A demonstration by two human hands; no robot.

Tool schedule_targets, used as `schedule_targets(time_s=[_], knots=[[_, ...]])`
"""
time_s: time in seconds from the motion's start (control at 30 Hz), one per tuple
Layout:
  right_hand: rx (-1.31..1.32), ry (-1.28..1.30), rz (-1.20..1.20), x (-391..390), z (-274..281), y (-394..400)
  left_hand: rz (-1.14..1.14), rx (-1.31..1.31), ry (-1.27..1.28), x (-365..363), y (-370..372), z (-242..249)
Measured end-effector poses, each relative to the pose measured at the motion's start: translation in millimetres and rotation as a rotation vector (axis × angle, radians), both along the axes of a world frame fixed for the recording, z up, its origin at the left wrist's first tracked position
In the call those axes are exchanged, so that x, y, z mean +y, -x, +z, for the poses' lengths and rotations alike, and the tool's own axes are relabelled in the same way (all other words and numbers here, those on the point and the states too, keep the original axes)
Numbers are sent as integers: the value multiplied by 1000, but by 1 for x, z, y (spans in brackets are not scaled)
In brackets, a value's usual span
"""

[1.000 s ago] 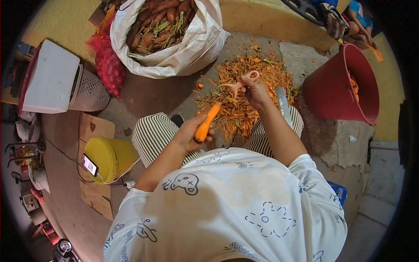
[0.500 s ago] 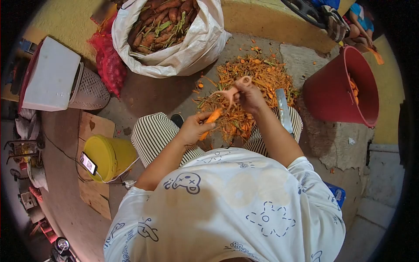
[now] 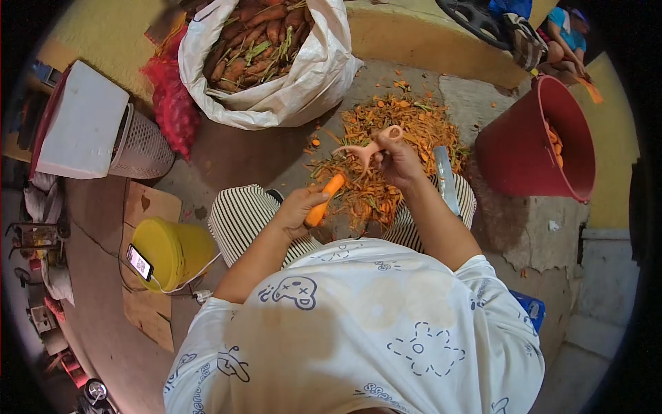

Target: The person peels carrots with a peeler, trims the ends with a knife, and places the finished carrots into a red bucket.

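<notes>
My left hand (image 3: 301, 211) is closed around a bright orange peeled carrot (image 3: 325, 200), which tilts up and to the right in front of my lap. In my right hand (image 3: 400, 163) is a pale orange Y-shaped peeler (image 3: 371, 149), its forked head pointing left. A small gap separates the peeler from the carrot. Beneath both hands a heap of carrot peelings (image 3: 414, 124) spreads over the floor. A knife with a wide blade (image 3: 447, 178) lies against my right knee.
A white sack (image 3: 303, 90) of unpeeled carrots (image 3: 258, 41) stands ahead. The red bucket (image 3: 507, 145) at right holds peeled carrots (image 3: 554, 141). A phone (image 3: 139, 262) rests on a yellow bucket (image 3: 196, 252) at left. Another person (image 3: 569, 41) sits at upper right.
The carrot has turned more upright in my left hand and more of it shows. My right hand with the peeler has shifted slightly down, and the peeler is apart from the carrot.
</notes>
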State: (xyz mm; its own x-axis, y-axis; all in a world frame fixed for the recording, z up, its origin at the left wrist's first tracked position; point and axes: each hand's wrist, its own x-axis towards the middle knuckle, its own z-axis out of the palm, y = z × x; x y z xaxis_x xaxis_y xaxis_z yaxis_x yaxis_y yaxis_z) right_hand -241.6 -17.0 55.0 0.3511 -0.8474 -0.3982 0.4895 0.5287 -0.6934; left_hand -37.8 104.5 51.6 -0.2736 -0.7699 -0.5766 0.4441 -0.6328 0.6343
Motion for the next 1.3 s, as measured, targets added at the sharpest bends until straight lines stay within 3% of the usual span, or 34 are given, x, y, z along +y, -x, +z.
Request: schedule_targets(time_s=[0.07,0.2,0.23,0.3,0.37,0.47,0.57,0.63,0.7,0.77,0.9,1.07,1.13,1.2,1.3], knots=[[40,27,5,1,1,0,-12,114,18,0,-3,-3],[491,402,-47,0,17,10,14,216,70,3,2,20],[507,548,10,6,14,4,36,272,75,4,5,26],[749,1148,17,24,1,-9,77,383,83,4,11,34],[865,1091,226,69,40,-20,85,448,98,4,11,32],[717,1361,624,87,51,-12,96,443,124,0,13,24],[1058,1379,452,90,63,14,56,401,124,-3,9,8],[1550,1120,390,87,69,44,38,362,124,-3,8,8],[1902,662,384,91,78,68,51,300,128,-2,9,13],[1957,343,572,89,59,102,50,262,135,-1,9,12],[1842,382,530,93,45,129,-36,174,137,-1,8,14],[752,327,274,80,28,117,-177,172,134,-5,5,7],[1007,608,411,71,18,91,-186,160,141,-5,6,8],[797,537,486,68,28,60,-198,151,148,-6,6,9],[784,626,592,63,27,25,-225,142,148,-8,3,4]])
